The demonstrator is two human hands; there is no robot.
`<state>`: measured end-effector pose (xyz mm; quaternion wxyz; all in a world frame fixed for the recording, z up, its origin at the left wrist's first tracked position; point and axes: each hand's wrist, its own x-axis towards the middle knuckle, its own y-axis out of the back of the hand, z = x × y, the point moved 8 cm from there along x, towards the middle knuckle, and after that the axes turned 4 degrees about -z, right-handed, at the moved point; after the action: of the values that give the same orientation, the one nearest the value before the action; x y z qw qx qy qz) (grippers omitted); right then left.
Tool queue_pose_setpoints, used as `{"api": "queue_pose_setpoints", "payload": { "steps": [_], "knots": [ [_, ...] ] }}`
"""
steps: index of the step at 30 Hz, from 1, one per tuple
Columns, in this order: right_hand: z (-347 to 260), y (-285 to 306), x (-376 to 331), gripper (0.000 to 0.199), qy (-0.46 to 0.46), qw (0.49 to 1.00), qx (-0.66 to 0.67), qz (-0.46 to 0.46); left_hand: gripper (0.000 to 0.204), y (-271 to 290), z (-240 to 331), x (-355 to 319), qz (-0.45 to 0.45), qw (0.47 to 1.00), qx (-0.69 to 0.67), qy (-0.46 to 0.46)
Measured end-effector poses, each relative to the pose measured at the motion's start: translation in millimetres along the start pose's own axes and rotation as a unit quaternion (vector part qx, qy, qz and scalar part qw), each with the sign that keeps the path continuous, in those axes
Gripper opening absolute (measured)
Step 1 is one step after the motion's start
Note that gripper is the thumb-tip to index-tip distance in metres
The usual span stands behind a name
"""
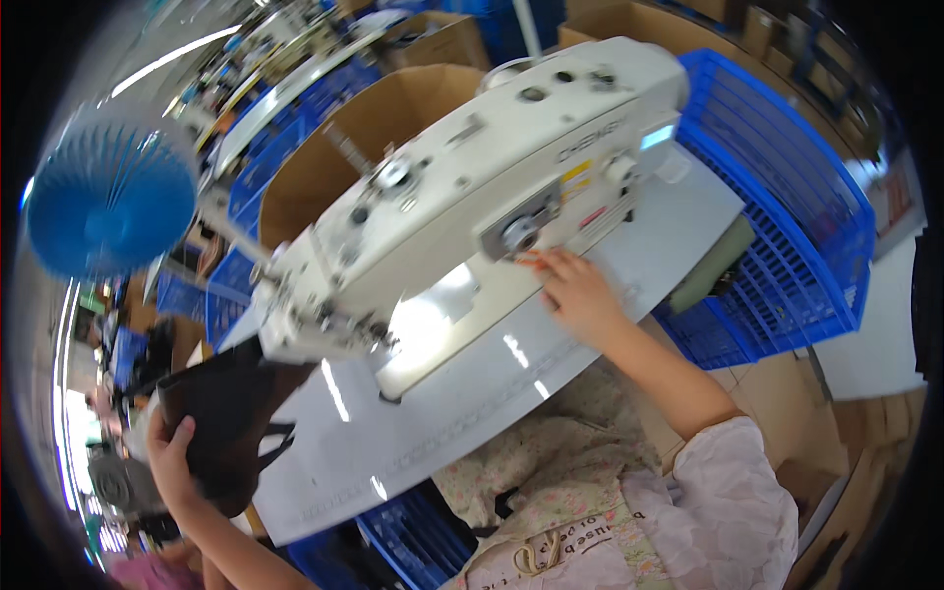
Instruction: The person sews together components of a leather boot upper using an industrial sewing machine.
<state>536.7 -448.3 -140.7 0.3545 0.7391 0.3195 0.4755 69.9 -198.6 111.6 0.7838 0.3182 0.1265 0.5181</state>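
A white sewing machine (433, 211) stands on a pale table (413, 433), its lamp shining beside the needle end. At the table's left edge, my left hand (175, 457) grips a piece of dark cloth (221, 418), thumb on top, the other fingers hidden beneath. The cloth reaches under the needle end and has narrow strips on its right side. My right hand (578, 293) is raised to the machine's front, just below a round metal dial (521, 234). Its fingers are closed together, with something small and orange at the tips, too blurred to name.
A blue plastic crate (806, 216) stands right of the table, with greenish cloth (716, 264) by its near side. Behind the machine is a large cardboard box (305, 187). A blue fan-like round thing (108, 211) is at upper left. Another blue crate (418, 536) sits below the table.
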Motion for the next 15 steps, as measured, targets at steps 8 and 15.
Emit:
{"api": "queue_pose_setpoints", "payload": {
  "steps": [8,15],
  "knots": [
    [7,9,4,0.029,-0.011,0.998,0.063,-0.023,0.05,-8,3,192,0.129,0.946,0.21,-0.211],
    [-6,-4,9,0.024,0.019,0.998,0.064,-0.002,0.054,-107,-51,260,0.126,0.881,0.216,-0.402]
  ]
}}
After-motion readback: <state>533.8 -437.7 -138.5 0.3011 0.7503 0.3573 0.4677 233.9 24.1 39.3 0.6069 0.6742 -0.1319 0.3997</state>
